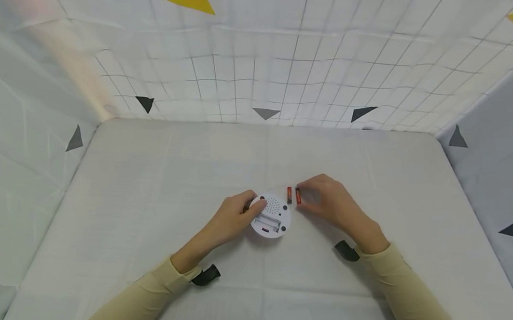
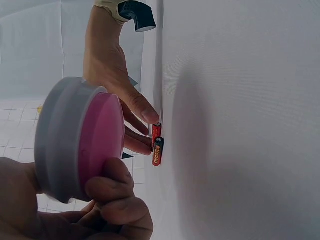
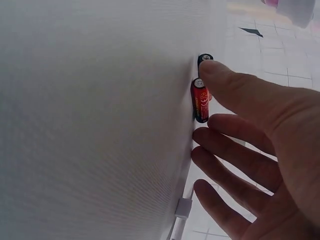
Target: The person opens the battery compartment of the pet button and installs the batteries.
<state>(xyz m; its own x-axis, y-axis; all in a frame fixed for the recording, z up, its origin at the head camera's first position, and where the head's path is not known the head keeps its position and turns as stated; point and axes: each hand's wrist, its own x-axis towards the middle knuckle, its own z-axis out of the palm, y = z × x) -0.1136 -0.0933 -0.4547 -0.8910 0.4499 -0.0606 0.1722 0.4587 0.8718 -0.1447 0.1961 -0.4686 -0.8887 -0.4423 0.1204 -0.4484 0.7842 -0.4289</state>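
My left hand (image 1: 231, 216) grips a round white device (image 1: 273, 207) by its left edge, thumb on top. The device's upturned face has a grid of small holes, dark feet and an open battery compartment (image 1: 269, 223) whose slots look bare. A pink side (image 2: 102, 135) faces down in the left wrist view, with curled fingers against it. On the right, my right hand (image 1: 333, 201) pinches a red and black battery (image 1: 298, 195) end to end between thumb and forefinger, at the table surface. Beside it lies a second, similar battery (image 1: 289, 195), between that hand and the device.
A white cloth covers the table (image 1: 183, 173). A white grid-patterned sheet (image 1: 275, 69) hangs behind it, and pale side sheets (image 1: 498, 181) with dark triangles stand to the left and right. Dark wrist mounts (image 1: 206, 275) hang below both cuffs.
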